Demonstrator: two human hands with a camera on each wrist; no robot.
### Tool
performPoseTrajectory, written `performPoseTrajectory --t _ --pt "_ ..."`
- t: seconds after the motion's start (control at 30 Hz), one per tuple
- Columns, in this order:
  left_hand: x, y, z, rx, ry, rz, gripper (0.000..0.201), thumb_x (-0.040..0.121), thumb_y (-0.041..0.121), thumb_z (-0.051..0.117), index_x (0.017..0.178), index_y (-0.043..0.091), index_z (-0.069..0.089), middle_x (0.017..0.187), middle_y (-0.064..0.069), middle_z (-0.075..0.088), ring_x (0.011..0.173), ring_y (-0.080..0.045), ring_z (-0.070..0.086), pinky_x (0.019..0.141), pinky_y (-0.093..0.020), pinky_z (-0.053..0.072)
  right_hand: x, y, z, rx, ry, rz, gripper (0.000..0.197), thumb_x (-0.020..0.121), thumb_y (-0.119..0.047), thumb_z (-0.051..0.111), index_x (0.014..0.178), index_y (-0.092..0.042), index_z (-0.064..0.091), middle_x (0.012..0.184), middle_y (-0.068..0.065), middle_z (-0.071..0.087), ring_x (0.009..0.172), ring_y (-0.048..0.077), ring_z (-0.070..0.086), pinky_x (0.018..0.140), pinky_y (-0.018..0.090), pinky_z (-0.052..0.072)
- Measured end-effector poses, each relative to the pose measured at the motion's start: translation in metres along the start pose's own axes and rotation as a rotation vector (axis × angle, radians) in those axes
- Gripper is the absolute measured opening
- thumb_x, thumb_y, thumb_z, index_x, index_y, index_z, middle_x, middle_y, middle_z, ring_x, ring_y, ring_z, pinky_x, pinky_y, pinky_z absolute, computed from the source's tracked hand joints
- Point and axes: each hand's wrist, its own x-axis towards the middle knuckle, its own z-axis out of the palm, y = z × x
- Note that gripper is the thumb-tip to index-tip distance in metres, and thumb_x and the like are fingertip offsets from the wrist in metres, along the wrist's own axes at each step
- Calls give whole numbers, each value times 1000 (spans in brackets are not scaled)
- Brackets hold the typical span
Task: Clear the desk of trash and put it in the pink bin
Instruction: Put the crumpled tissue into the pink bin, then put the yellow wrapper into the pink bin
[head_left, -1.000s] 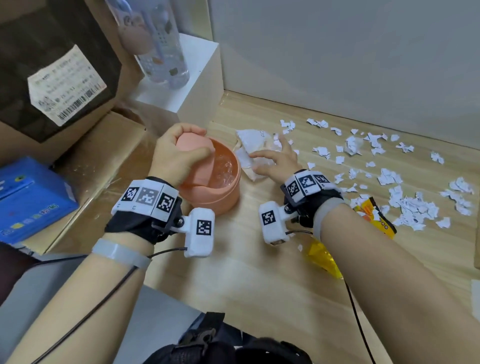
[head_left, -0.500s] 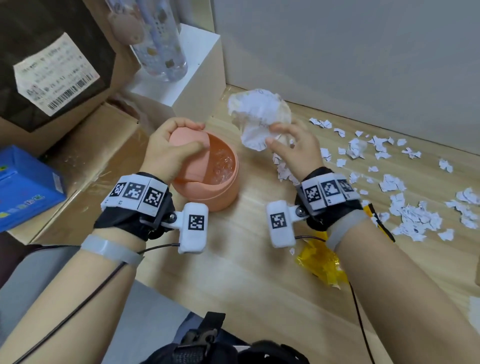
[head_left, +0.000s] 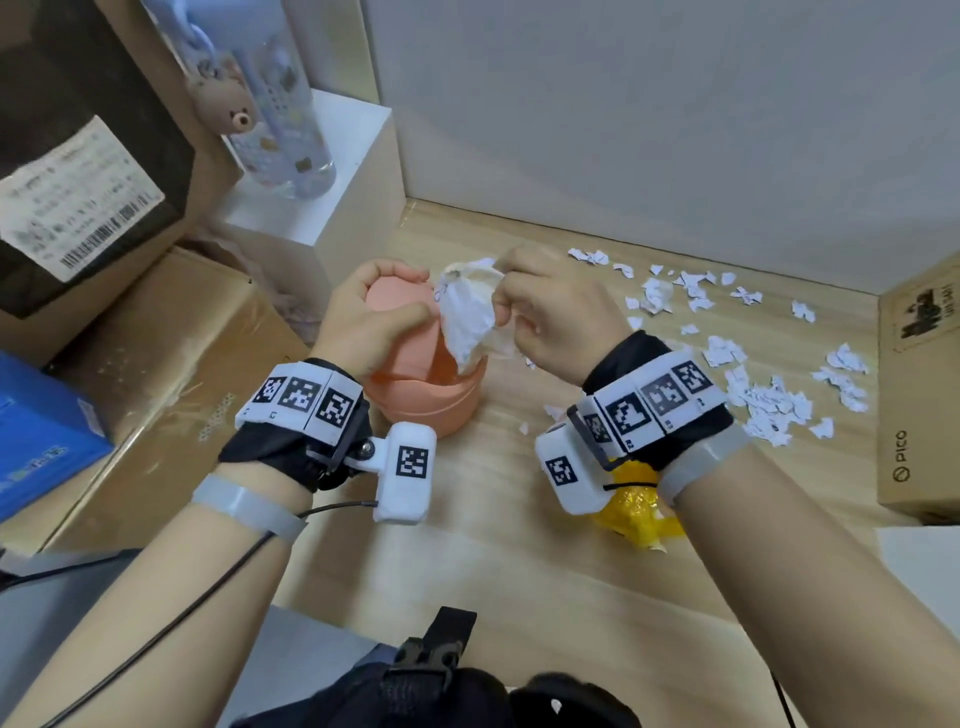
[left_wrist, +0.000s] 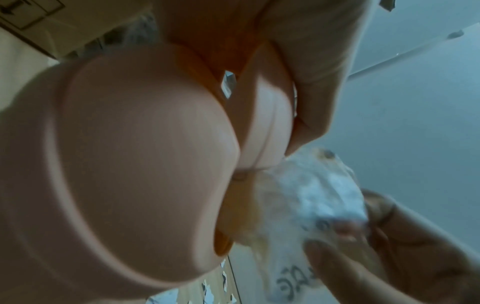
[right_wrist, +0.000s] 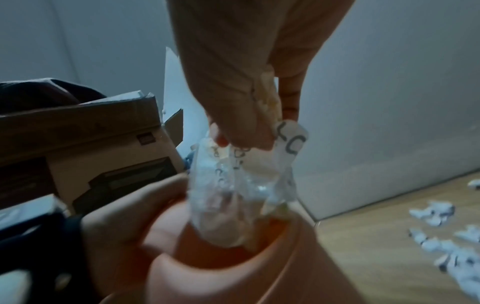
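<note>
The pink bin stands on the wooden desk near its left end. My left hand grips the bin's swing lid and holds it tipped open. My right hand pinches a crumpled white wrapper over the bin's opening, its lower end dipping inside the rim. From the right wrist the wrapper hangs into the pink bin. From the left wrist the lid fills the view, the wrapper beside it. Several torn paper scraps lie on the desk at the right. A yellow wrapper lies under my right wrist.
Cardboard boxes and a blue box crowd the left. A white block bearing a clear bottle stands behind the bin. Another cardboard box stands at the right edge. A grey wall closes the back.
My right hand picked the white wrapper up from the desk beside the bin, lifted it, and brought it left and down over the bin's opening. The left hand stayed on the lid.
</note>
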Motion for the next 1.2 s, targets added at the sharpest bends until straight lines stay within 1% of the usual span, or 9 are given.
performPoseTrajectory --t 0.2,0.27,0.37,0.53,0.67,0.77,0.87,1.03,1.2 --pt "0 2 4 -45 -30 7 30 73 -3 66 80 24 55 99 6 64 91 1 58 85 -12 45 -9 -15 37 188 -261 147 36 79 -37 48 86 -8 69 82 5 59 82 20 56 82 23 34" --pt "-2 5 6 -41 -61 13 28 63 5 66 79 25 53 99 5 63 93 -2 58 86 -14 45 -11 -18 45 -37 -451 96 49 84 -54 40 88 -13 67 90 4 68 99 20 58 112 32 2" --pt "-4 8 8 -31 -96 4 26 56 13 60 78 26 52 103 1 63 98 -8 58 87 -16 45 -6 -25 61 -207 -647 85 72 74 -75 26 93 -19 67 106 3 67 125 16 44 107 55 -23" --pt "-3 8 5 -26 -115 -12 25 57 13 60 77 26 53 100 6 64 101 -10 59 92 -22 46 5 -26 56 -147 -720 200 56 76 -69 44 65 -16 61 67 -1 57 89 18 49 112 51 3" --pt "-3 8 6 -40 -104 -2 26 56 12 60 76 26 52 98 7 64 98 -9 59 92 -21 46 2 -16 36 76 -326 243 39 69 -49 70 89 -15 67 94 0 65 97 19 56 102 41 35" --pt "-4 8 10 -56 -112 -6 26 56 11 59 77 25 51 96 8 64 92 -5 60 91 -21 46 -5 -18 35 -90 -427 170 51 77 -60 53 107 -20 63 129 -11 55 137 8 27 110 48 -19" --pt "-5 8 12 -41 -111 2 25 57 12 59 78 24 51 96 8 64 93 -1 60 88 -17 46 -14 -19 48 -232 -625 164 63 82 -68 34 108 -19 64 141 -9 45 144 8 -1 94 52 -36" --pt "-5 7 12 -8 -93 9 26 66 6 65 77 26 52 98 7 65 94 -1 60 90 -18 46 -22 -15 42 115 -435 305 38 82 -50 55 103 -21 68 128 -1 58 135 12 35 113 50 -1" --pt "-4 7 19 -1 -81 6 34 78 -4 62 75 28 52 103 4 65 94 -1 59 89 -21 47 -66 22 12 343 59 607 25 79 -22 67 103 -15 66 117 3 63 113 17 53 96 26 38"
